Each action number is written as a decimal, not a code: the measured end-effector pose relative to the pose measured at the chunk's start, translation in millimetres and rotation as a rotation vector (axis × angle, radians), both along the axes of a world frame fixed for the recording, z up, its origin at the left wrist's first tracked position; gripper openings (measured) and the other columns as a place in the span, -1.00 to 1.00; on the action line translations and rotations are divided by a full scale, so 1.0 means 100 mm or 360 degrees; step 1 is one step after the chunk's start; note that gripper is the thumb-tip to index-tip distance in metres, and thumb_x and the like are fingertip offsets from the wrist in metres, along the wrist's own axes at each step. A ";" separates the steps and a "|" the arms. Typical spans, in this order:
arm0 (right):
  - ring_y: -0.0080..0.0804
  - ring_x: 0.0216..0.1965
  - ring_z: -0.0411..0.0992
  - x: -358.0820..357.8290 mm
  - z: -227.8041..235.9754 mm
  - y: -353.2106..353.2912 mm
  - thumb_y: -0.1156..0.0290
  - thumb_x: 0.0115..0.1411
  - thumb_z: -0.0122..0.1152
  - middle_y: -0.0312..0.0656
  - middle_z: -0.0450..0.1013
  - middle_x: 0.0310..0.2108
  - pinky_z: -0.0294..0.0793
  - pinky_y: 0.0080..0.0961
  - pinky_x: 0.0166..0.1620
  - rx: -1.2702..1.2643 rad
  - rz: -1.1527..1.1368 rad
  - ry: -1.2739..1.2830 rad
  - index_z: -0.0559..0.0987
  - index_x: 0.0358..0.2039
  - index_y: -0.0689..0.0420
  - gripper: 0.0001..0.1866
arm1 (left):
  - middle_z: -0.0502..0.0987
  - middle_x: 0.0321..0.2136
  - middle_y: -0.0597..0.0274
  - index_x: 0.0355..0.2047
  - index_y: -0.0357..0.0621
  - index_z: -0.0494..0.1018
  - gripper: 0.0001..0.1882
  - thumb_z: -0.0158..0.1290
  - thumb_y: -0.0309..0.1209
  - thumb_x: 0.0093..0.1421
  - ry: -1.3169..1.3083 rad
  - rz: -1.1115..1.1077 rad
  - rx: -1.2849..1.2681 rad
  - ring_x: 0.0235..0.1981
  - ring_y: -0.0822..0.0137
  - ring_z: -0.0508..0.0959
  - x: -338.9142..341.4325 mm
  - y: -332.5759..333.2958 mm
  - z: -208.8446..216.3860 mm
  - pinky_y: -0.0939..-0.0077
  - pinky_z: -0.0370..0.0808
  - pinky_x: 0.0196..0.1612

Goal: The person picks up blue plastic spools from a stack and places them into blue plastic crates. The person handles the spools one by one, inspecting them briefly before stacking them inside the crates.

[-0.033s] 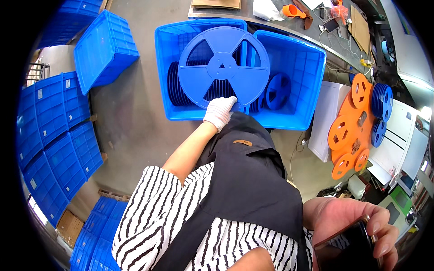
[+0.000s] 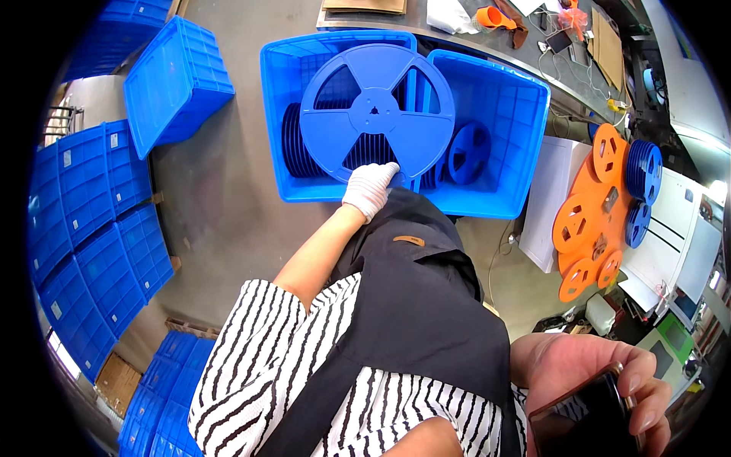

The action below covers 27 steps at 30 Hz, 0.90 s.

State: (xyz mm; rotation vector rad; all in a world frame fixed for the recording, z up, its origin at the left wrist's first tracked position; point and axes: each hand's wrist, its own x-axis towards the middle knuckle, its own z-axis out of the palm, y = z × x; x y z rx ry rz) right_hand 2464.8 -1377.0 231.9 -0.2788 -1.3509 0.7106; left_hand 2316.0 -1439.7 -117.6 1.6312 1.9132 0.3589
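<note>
A large blue plastic reel [image 2: 420,135] with wide cut-outs stands tilted over the left blue bin, partly overlapping the right one. My left hand [image 2: 369,190], in a white knit glove, is closed on the reel's near rim. Behind the reel, a row of thin blue discs [image 2: 303,145] fills part of the left bin [image 2: 274,164]. Smaller blue reels [image 2: 469,152] lie in the right bin [image 2: 533,152]. At the lower right, my bare right hand [image 2: 601,373] grips a dark-screened phone [image 2: 586,419], whose lower part is cut off by the picture's edge.
Stacked blue crates [image 2: 95,221] line the left side, and another crate [image 2: 183,84] stands farther back. A grey workbench [image 2: 426,19] with cables and an orange tape roll [image 2: 493,18] runs behind the bins. Orange reels [image 2: 575,221] and blue reels stand at the right.
</note>
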 end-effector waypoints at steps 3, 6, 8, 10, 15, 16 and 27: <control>-0.36 0.00 0.23 -0.02 -0.04 0.05 0.23 0.10 0.21 -0.52 0.17 0.17 0.34 -0.31 -0.20 0.0004 0.0063 -0.0009 0.38 0.06 -0.22 -0.52 | 0.50 -0.44 0.08 -0.20 -0.03 0.39 -0.59 0.21 -0.40 -0.11 0.0052 -0.0045 -0.0031 -0.34 0.08 0.51 -0.03 -0.04 -0.09 0.22 0.42 -0.24; -0.34 0.00 0.22 -0.06 -0.10 0.11 0.22 0.11 0.20 -0.52 0.16 0.17 0.34 -0.30 -0.19 -0.0013 0.0105 -0.0015 0.38 0.07 -0.22 -0.52 | 0.50 -0.44 0.09 -0.20 -0.03 0.41 -0.60 0.20 -0.40 -0.12 0.0089 -0.0062 0.0002 -0.34 0.09 0.52 -0.03 -0.11 -0.21 0.23 0.41 -0.25; -0.34 0.00 0.22 -0.07 -0.15 0.13 0.23 0.11 0.20 -0.52 0.16 0.17 0.34 -0.30 -0.19 -0.0022 0.0117 -0.0039 0.37 0.07 -0.21 -0.52 | 0.50 -0.44 0.10 -0.20 -0.02 0.41 -0.61 0.18 -0.43 -0.11 0.0056 -0.0027 0.0029 -0.35 0.09 0.51 -0.03 -0.15 -0.27 0.23 0.42 -0.25; -0.34 0.00 0.21 -0.07 -0.15 0.14 0.23 0.10 0.20 -0.51 0.15 0.18 0.34 -0.30 -0.19 -0.0026 0.0080 -0.0101 0.36 0.08 -0.21 -0.51 | 0.49 -0.45 0.10 -0.21 -0.02 0.42 -0.64 0.14 -0.48 -0.09 -0.0055 0.0010 0.0051 -0.37 0.07 0.51 -0.04 -0.12 -0.28 0.24 0.42 -0.27; -0.34 -0.01 0.21 -0.01 -0.20 0.17 0.26 0.09 0.21 -0.51 0.15 0.18 0.34 -0.32 -0.21 -0.0151 0.0053 -0.0230 0.35 0.09 -0.20 -0.49 | 0.51 -0.34 0.09 -0.17 -0.17 0.34 -0.51 0.26 -0.58 -0.14 -0.0959 0.0861 0.0186 -0.26 0.28 0.52 -0.26 -0.06 -0.52 0.41 0.45 -0.11; -0.34 -0.02 0.22 0.01 -0.21 0.19 0.27 0.09 0.22 -0.51 0.15 0.18 0.34 -0.32 -0.21 -0.0198 0.0074 -0.0291 0.35 0.08 -0.19 -0.49 | 0.51 -0.32 0.12 -0.14 -0.17 0.31 -0.50 0.24 -0.60 -0.10 -0.1290 0.1078 0.0189 -0.25 0.32 0.50 -0.35 -0.02 -0.54 0.44 0.46 -0.11; -0.34 -0.03 0.20 0.08 -0.42 0.43 0.31 0.08 0.21 -0.49 0.15 0.17 0.30 -0.31 -0.18 -0.0512 0.0015 -0.0418 0.33 0.10 -0.19 -0.46 | 0.50 -0.17 0.03 -0.08 -0.26 0.27 -0.59 0.15 -0.54 0.08 -0.2176 0.1689 0.0402 -0.13 0.16 0.53 -1.47 0.43 -0.80 0.29 0.51 -0.07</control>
